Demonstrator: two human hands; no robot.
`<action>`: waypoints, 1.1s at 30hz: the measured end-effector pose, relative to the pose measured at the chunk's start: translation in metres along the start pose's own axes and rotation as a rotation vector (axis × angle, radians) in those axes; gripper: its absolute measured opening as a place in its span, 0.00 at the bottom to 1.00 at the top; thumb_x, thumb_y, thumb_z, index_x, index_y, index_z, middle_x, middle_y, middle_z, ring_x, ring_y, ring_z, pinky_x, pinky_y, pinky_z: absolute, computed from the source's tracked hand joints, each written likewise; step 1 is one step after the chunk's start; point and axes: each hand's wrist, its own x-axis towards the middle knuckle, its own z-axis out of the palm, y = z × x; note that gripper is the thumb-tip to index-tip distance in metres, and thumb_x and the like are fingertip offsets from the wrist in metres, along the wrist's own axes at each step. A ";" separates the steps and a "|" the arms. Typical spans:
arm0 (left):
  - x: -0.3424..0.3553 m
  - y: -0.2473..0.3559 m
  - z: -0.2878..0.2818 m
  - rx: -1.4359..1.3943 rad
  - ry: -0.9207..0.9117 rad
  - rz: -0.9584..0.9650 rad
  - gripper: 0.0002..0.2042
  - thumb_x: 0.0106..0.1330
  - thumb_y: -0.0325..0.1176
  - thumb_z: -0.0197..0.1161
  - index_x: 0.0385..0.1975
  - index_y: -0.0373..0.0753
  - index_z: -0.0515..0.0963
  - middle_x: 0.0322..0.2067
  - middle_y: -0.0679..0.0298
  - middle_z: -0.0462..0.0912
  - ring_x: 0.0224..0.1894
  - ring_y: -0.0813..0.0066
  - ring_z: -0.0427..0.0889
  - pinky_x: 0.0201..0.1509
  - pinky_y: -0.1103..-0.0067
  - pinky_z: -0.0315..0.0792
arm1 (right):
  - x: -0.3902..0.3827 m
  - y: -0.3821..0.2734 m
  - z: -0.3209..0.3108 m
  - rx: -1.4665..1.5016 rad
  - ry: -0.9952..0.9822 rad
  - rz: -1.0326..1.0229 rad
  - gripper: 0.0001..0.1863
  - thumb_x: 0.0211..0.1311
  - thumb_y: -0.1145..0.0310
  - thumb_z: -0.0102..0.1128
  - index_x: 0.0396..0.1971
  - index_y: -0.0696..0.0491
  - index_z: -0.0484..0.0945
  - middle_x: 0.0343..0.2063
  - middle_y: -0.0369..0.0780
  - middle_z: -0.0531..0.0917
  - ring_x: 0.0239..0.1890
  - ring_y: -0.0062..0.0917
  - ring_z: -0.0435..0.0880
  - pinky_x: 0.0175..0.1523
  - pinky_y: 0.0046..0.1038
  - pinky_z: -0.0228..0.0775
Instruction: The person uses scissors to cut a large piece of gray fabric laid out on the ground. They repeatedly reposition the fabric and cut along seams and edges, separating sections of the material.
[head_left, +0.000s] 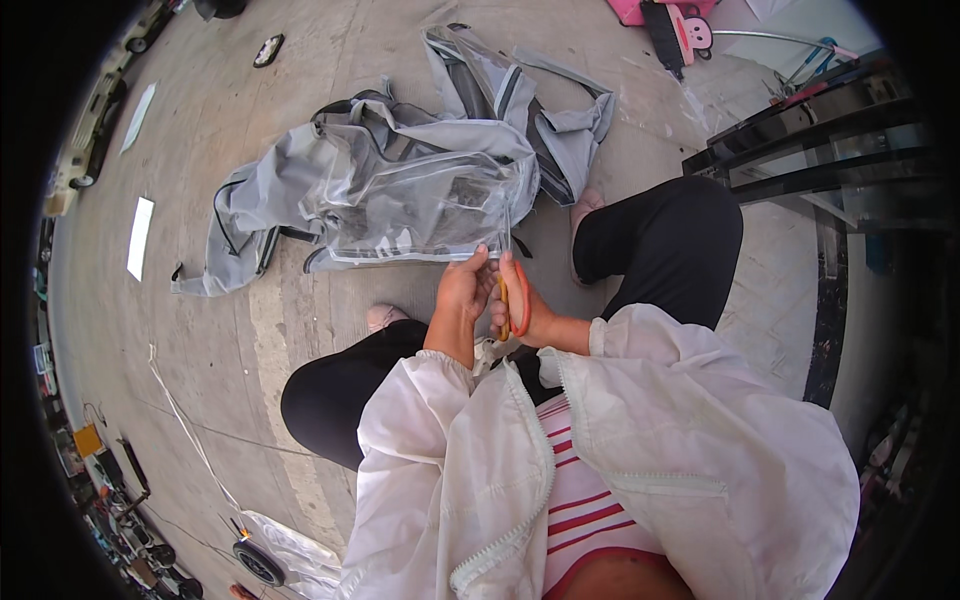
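A grey fabric cover with clear plastic panels (410, 215) lies crumpled on the ground in front of me. My left hand (463, 292) is closed on the cover's near edge, thumb on top. Beside it, my right hand (532, 316) grips a pair of scissors (524, 298) with orange and yellow handles. The blades point away from me and lie at the right end of the clear panel. Whether they are parted is hard to make out. Both hands sit close together between my knees.
Black metal rails (800, 135) stand close on my right. A pink item with a cartoon face (697, 33) is at the far right. White strips (140, 238) lie on the concrete floor at left. A small wheel (259, 563) is at lower left, and parked vehicles line the left rim.
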 end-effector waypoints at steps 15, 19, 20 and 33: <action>-0.005 0.000 -0.001 0.023 -0.004 0.010 0.08 0.66 0.34 0.55 0.36 0.34 0.73 0.31 0.58 0.80 0.33 0.68 0.80 0.35 0.74 0.76 | -0.010 -0.006 0.006 -0.079 0.017 -0.020 0.35 0.53 0.25 0.35 0.26 0.47 0.59 0.12 0.28 0.59 0.11 0.15 0.58 0.24 0.25 0.66; 0.000 -0.001 -0.013 -0.013 0.019 -0.001 0.07 0.65 0.32 0.56 0.35 0.34 0.73 0.31 0.59 0.79 0.34 0.67 0.79 0.41 0.73 0.75 | -0.008 -0.005 0.004 -0.084 -0.029 0.022 0.36 0.53 0.24 0.33 0.25 0.49 0.59 0.12 0.30 0.61 0.11 0.17 0.61 0.24 0.27 0.68; 0.003 -0.002 -0.020 -0.025 0.025 -0.005 0.07 0.65 0.31 0.56 0.35 0.34 0.73 0.31 0.59 0.79 0.35 0.67 0.79 0.43 0.72 0.75 | -0.006 -0.004 0.001 -0.080 -0.041 0.060 0.37 0.52 0.24 0.33 0.25 0.49 0.59 0.12 0.30 0.61 0.11 0.18 0.61 0.24 0.27 0.68; -0.013 0.002 -0.012 -0.180 0.085 0.173 0.04 0.65 0.31 0.56 0.35 0.40 0.72 0.26 0.66 0.77 0.25 0.74 0.76 0.26 0.79 0.73 | -0.027 -0.046 -0.032 -0.743 -0.124 0.231 0.41 0.50 0.23 0.34 0.26 0.53 0.66 0.15 0.32 0.64 0.16 0.19 0.66 0.25 0.27 0.68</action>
